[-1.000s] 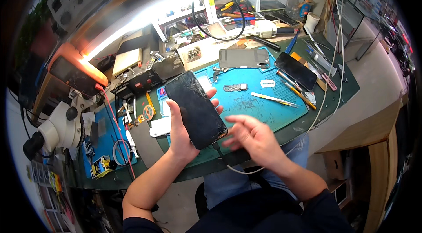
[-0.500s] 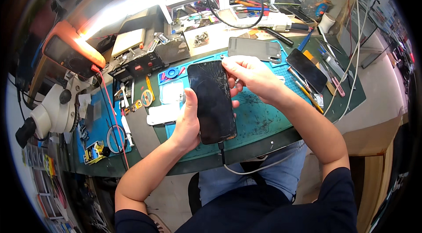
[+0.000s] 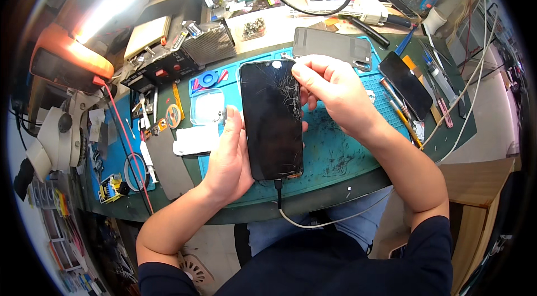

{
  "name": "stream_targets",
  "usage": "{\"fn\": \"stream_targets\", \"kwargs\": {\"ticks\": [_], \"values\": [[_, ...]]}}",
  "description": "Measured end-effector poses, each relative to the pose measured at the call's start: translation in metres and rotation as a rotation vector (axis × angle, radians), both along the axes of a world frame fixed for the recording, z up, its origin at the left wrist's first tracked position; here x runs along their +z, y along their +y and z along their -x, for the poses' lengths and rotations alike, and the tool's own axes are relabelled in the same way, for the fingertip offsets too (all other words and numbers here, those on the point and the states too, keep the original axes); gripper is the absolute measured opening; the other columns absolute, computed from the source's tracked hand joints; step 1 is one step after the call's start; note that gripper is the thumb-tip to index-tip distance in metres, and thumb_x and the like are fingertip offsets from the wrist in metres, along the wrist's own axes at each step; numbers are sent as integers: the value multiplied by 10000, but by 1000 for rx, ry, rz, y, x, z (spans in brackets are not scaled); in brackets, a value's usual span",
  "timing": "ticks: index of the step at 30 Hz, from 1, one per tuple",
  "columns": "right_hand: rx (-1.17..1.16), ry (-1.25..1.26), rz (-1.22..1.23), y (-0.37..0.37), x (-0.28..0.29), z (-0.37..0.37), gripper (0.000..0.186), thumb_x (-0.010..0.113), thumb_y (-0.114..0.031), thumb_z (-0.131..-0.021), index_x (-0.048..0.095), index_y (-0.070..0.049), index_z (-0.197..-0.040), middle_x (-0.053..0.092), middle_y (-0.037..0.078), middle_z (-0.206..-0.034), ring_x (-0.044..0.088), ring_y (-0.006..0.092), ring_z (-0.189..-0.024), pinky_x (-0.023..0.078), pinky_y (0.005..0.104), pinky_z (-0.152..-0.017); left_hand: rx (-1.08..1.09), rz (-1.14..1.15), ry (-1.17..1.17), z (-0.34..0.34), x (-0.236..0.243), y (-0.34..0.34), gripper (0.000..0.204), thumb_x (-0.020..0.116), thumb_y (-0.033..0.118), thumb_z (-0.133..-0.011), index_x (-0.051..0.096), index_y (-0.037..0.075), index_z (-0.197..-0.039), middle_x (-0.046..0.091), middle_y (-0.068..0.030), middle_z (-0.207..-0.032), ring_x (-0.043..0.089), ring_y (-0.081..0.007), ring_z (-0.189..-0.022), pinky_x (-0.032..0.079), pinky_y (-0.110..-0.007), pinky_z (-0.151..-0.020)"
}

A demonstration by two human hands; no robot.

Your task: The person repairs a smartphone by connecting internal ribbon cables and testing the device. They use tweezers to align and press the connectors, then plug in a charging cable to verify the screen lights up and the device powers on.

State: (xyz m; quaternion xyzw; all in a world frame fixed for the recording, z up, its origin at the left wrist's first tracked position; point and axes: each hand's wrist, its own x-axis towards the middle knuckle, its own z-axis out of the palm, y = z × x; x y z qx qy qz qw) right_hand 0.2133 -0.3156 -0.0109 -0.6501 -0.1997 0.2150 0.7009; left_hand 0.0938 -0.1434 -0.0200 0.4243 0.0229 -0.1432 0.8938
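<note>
A smartphone (image 3: 274,128) with a dark, cracked screen is held above the teal work mat (image 3: 335,150). Cracks spread from its upper right corner and along the right side. My left hand (image 3: 230,156) grips the phone's left edge, thumb along the side and fingers behind it. At the upper right corner, my right hand (image 3: 330,86) is closed, thumb on the front and its other fingers partly hidden behind. A charging cable (image 3: 278,192) is plugged into the phone's bottom edge. Just beyond the phone lies a grey phone-shaped panel (image 3: 330,47).
Another black phone (image 3: 407,84) lies at right beside brushes and tweezers. Left of the mat stand an orange multimeter (image 3: 70,64), a black box-shaped device (image 3: 173,55) and a white microscope (image 3: 56,134). A clear plastic dish (image 3: 207,107) and white piece (image 3: 196,139) sit near my left hand.
My view has shifted slightly, moving the bench items in the picture. Both hands still hold the phone, its screen turned a little; a bright reflection now shows at its top.
</note>
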Motion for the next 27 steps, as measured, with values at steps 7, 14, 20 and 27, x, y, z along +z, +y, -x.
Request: {"fn": "stream_targets", "kwargs": {"ticks": [7,14,20,27], "values": [[7,-11,-43,-4,-1,1,205,592,-229,-1018,664,-37,-1009,595,-27,-767,533,44,-681,436,211,-620,-26,-76,5,2,4,-2,764,185,613,-1037,237,33,-1532,440,-207,-1487,492,-350,-1344,454,-500,-1083],[9,-20,-29,-6,-5,-1,232,614,-241,-1001,687,-28,-1056,627,-17,-789,574,55,-694,474,222,-625,-24,-48,31,2,8,-3,735,212,584,-1048,236,34,-1536,441,-198,-1488,474,-346,-1361,441,-499,-1096],[0,55,-19,-4,-5,1,214,605,-226,-1013,667,-22,-1032,600,-12,-765,547,58,-665,450,217,-616,-25,26,67,1,6,-3,712,224,554,-1058,249,24,-1533,441,-199,-1488,493,-341,-1342,454,-493,-1082],[33,62,-39,-6,-6,-1,213,611,-226,-1009,676,-23,-1003,616,-5,-767,567,61,-661,465,214,-607,-21,81,73,0,6,-3,638,232,464,-1080,286,0,-1515,470,-185,-1462,521,-310,-1317,459,-462,-1081]]}}
